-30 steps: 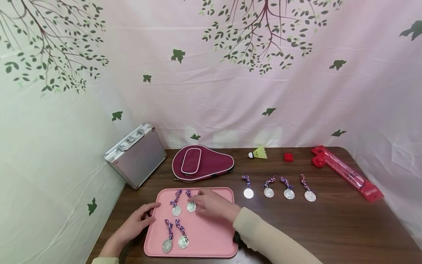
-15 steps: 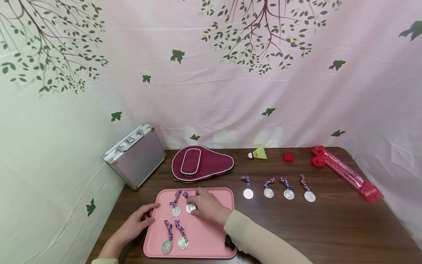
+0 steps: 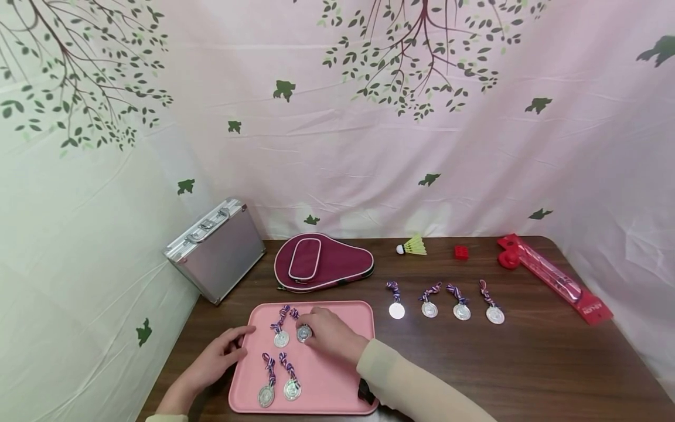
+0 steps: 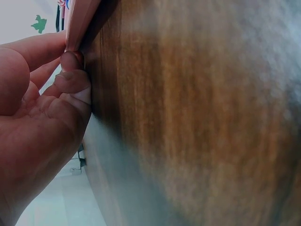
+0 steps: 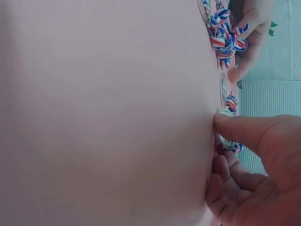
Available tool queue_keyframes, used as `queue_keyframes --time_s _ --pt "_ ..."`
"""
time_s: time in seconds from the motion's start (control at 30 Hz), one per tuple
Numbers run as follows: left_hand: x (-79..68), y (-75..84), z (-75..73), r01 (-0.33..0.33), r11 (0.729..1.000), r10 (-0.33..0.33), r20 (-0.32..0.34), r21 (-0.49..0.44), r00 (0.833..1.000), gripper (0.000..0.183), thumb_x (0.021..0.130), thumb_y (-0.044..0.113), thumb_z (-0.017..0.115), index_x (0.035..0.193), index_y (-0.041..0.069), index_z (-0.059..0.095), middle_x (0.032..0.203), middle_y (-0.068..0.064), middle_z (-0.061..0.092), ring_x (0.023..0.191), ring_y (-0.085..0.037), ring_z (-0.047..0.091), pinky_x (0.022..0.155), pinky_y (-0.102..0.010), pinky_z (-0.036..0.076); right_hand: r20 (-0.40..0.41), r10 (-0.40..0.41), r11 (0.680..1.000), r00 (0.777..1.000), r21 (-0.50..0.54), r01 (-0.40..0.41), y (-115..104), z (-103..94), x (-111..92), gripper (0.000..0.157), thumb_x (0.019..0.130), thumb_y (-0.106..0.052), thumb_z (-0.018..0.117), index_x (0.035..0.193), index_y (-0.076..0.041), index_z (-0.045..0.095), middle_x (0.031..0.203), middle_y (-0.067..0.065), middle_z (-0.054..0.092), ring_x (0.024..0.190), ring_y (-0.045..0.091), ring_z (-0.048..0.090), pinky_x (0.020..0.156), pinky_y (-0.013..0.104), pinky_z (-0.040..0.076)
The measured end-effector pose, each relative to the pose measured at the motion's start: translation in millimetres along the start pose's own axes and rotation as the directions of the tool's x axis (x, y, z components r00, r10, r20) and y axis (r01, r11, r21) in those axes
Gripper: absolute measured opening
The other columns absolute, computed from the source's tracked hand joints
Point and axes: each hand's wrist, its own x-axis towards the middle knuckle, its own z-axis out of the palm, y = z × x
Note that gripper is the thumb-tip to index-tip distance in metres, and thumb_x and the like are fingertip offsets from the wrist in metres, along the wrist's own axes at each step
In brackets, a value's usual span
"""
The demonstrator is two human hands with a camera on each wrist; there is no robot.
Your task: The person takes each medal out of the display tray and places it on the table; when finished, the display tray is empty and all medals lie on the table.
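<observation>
A pink tray lies on the brown table, with several silver medals on striped red, white and blue ribbons in it. My right hand is over the tray's upper middle and pinches a medal at its edge; the right wrist view shows the thumb on this medal and the other fingers curled below. Part of its ribbon is hidden by the fingers. To its left lies another medal; two more medals lie nearer. My left hand holds the tray's left rim.
Right of the tray several medals lie in a row on the table. Behind stand or lie a silver case, a maroon paddle case, a yellow shuttlecock, a red toy brick and a red package.
My right hand has closed on the medal and shifted it slightly left and nearer, its ribbon now leaning left. My left hand has stayed at the tray's rim.
</observation>
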Motion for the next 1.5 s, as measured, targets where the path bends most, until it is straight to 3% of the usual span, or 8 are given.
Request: queue_keyframes --time_s 0.27,0.43,0.6,0.77,1.0,1.23,1.4,1.5 --pt "-0.2 -0.2 0.3 -0.012 1.0 0.012 -0.007 -0.005 1.0 0.04 0.092 0.008 0.061 0.131 0.012 0.054 0.1 -0.011 0.046 0.078 -0.018 0.047 0.065 -0.026 0.042 0.024 0.021 0.997 0.999 0.067 -0.022 -0.7 -1.4 -1.2 0.033 0.079 -0.008 0.074 0.111 -0.015 0.07 0.093 -0.002 0.058 0.08 0.004 0.049 0.074 0.021 0.044" --pt "-0.4 -1.8 0.3 -0.003 1.0 0.003 -0.009 -0.003 1.0 0.039 0.092 0.009 0.062 0.13 0.013 0.055 0.1 -0.011 0.046 0.079 -0.018 0.047 0.066 -0.026 0.042 0.048 -0.019 0.99 0.999 0.138 0.012 7.9 -2.9 -4.9 0.035 0.078 -0.006 0.073 0.111 -0.016 0.07 0.087 -0.007 0.057 0.076 0.003 0.046 0.068 0.018 0.041" --pt "-1.2 -3.3 0.4 0.01 1.0 -0.01 -0.01 0.009 1.0 0.039 0.092 0.01 0.062 0.13 0.015 0.056 0.1 -0.011 0.046 0.078 -0.017 0.047 0.066 -0.026 0.042 0.087 -0.093 0.956 0.992 0.285 0.065 20.9 -7.9 -11.6 0.036 0.076 -0.003 0.074 0.11 -0.014 0.07 0.081 -0.007 0.058 0.072 0.003 0.05 0.065 0.016 0.043" --pt "-1.8 -4.6 1.1 0.009 1.0 -0.009 -0.012 0.013 1.0 0.039 0.091 0.01 0.063 0.13 0.015 0.056 0.101 -0.011 0.046 0.078 -0.016 0.047 0.066 -0.026 0.042 0.075 -0.126 0.926 0.989 0.367 0.091 32.9 -15.6 -25.6 0.036 0.074 -0.005 0.077 0.108 -0.014 0.071 0.08 -0.004 0.06 0.07 0.007 0.055 0.062 0.017 0.046" --pt "-2.0 -5.4 2.3 0.005 1.0 -0.005 -0.004 -0.005 1.0 0.04 0.091 0.01 0.062 0.13 0.014 0.055 0.1 -0.011 0.046 0.078 -0.017 0.047 0.066 -0.026 0.042 0.059 -0.085 0.903 0.995 0.426 0.052 49.6 -36.0 -57.5 0.036 0.076 -0.008 0.078 0.11 -0.013 0.07 0.086 -0.001 0.061 0.073 0.013 0.058 0.064 0.021 0.049" --pt "-1.5 -2.4 2.4 -0.018 1.0 0.018 -0.01 -0.01 1.0 0.04 0.091 0.008 0.062 0.13 0.011 0.055 0.099 -0.011 0.046 0.077 -0.017 0.047 0.065 -0.026 0.042 -0.025 -0.066 0.926 0.997 0.371 0.071 75.2 -56.2 -104.0 0.035 0.078 -0.015 0.078 0.111 -0.016 0.068 0.084 -0.002 0.059 0.068 0.015 0.057 0.059 0.023 0.047" --pt "-0.2 -2.4 1.0 -0.009 1.0 0.009 -0.013 0.002 1.0 0.04 0.091 0.009 0.063 0.13 0.013 0.056 0.099 -0.01 0.047 0.077 -0.016 0.047 0.065 -0.026 0.042 -0.1 -0.07 0.931 0.993 0.351 0.101 94.5 -65.0 -137.4 0.036 0.076 -0.009 0.079 0.109 -0.015 0.066 0.081 -0.001 0.059 0.065 0.017 0.057 0.054 0.024 0.047" --pt "0.2 -2.6 0.2 0.005 1.0 -0.005 -0.01 0.004 1.0 0.04 0.091 0.011 0.063 0.13 0.015 0.056 0.1 -0.01 0.047 0.077 -0.017 0.047 0.065 -0.026 0.042 -0.105 -0.054 0.934 0.993 0.347 0.088 102.3 -67.9 -154.7 0.037 0.075 -0.007 0.079 0.108 -0.016 0.065 0.082 -0.002 0.06 0.068 0.014 0.057 0.054 0.024 0.046"
